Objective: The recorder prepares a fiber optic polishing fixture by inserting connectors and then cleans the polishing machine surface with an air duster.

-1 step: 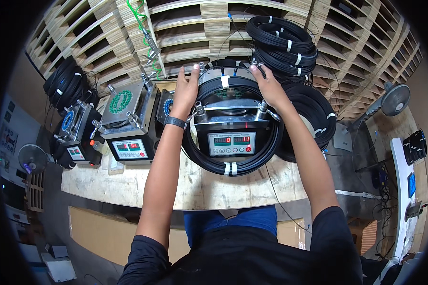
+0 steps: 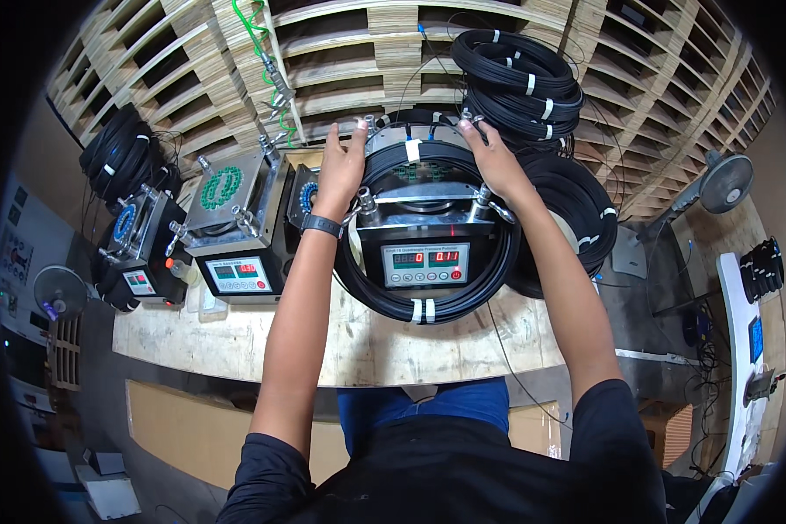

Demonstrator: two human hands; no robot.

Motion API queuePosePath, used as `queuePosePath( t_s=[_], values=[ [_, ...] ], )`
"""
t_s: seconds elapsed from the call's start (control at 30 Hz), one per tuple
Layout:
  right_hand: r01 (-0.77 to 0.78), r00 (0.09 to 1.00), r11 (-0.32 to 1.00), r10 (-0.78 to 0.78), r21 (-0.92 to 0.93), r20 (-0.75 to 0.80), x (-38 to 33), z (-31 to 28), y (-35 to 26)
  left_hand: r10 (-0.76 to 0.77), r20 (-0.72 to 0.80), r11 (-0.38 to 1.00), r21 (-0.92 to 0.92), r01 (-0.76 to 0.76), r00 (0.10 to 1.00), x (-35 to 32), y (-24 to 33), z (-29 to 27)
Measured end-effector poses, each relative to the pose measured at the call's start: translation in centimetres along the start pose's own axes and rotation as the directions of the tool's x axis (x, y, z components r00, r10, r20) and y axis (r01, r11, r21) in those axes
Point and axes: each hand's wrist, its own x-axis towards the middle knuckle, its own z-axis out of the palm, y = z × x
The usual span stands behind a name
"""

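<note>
A large black cable coil [image 2: 428, 301] with white tape ties lies looped around a grey bench machine [image 2: 424, 262] that has a red digital display on its front. My left hand [image 2: 341, 166], with a dark wristband, rests on the coil's far left part beside a metal post. On the coil's far right part my right hand [image 2: 491, 157] has its fingers curled over the cable. Both arms reach forward over the wooden workbench [image 2: 367, 345].
A second machine [image 2: 231, 196] with a green-ringed top plate stands left of the coil, and a third one [image 2: 135, 231] further left. More black coils are stacked at the back right [image 2: 520, 74], right [image 2: 585, 218] and left [image 2: 122, 157]. Wooden pallets [image 2: 367, 52] lean behind. A fan [image 2: 725, 183] stands at the right.
</note>
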Motion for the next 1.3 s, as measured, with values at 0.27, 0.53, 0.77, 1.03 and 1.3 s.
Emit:
queuePosePath(
  t_s=[0.27, 0.53, 0.77, 1.03, 1.3],
  values=[
    [0.007, 1.0, 0.992, -0.006, 0.124, -0.012, 0.4, 0.3, 0.7, -0.025, 0.043, 0.978, -0.206, 0.033, 0.999, -0.5, 0.5, 0.0],
    [0.022, 0.997, 0.999, -0.019, 0.047, -0.072, -0.5, -0.1, -0.4, -0.066, 0.161, 0.977, -0.192, 0.097, 0.985, -0.1, 0.5, -0.4],
    [-0.048, 0.999, 0.999, 0.048, 0.002, 0.004, -0.1, 0.2, -0.4, -0.057, 0.065, 0.998, -0.01, 0.058, 0.996, 0.8, -1.5, -0.1],
    [-0.001, 1.0, 0.98, 0.003, 0.201, -0.012, 1.3, 0.9, 1.5, -0.118, 0.094, 0.914, -0.379, 0.145, 0.989, -0.8, 1.4, -0.9],
    [0.08, 0.99, 0.963, -0.046, 0.258, -0.133, 1.9, 1.3, 2.7, -0.168, 0.288, 0.885, -0.376, 0.273, 0.943, -0.2, 1.7, -1.0]
  ],
)
